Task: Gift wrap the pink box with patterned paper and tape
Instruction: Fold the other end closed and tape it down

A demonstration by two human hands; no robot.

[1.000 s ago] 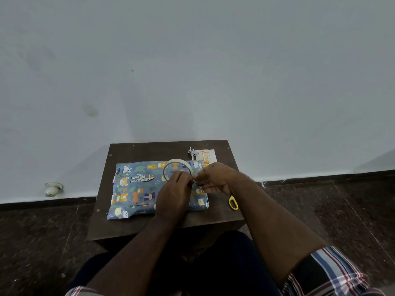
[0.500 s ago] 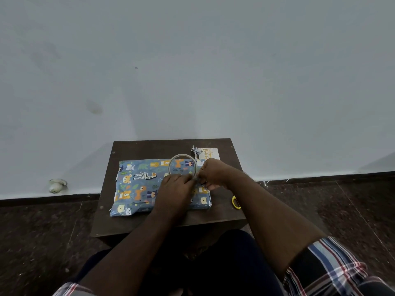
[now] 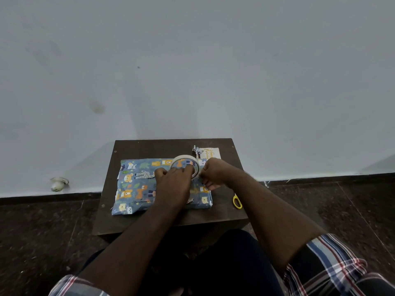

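Box already covered in blue patterned paper (image 3: pixel 136 184) with cartoon animals, lying flat on small dark wooden table (image 3: pixel 149 148), long side running left-right, taking up most of the tabletop middle; no pink showing anywhere. Paper ends at left look loosely folded, white underside edge showing at left side. Tape roll (image 3: pixel 185 164), whitish ring, held up over the far-right part of the wrapped box, tilted so its hole faces the camera and the print shows through it. Left hand (image 3: pixel 173 184) over the box middle, back of hand up, fingers curled round the near edge of the tape roll, gripping it. Right hand (image 3: pixel 213 174) just right of the roll, fingers curled in, pinching at the roll's right edge where the tape end would be; the strip itself too thin to make out. Both forearms bare, reaching in from bottom, plaid sleeves (image 3: pixel 333 265) rolled at elbows. Yellow-handled scissors (image 3: pixel 237 202) on table near right edge, mostly hidden behind right forearm, only handle loop visible. White card (image 3: pixel 210 153) with gold lettering at far right corner of table, small crumpled paper scrap (image 3: pixel 196 150) touching its left end. Table set against plain light wall (image 3: pixel 192 71); dark speckled floor (image 3: pixel 42 231) around it. Small whitish object (image 3: pixel 58 184) at wall base far left, can't tell what.
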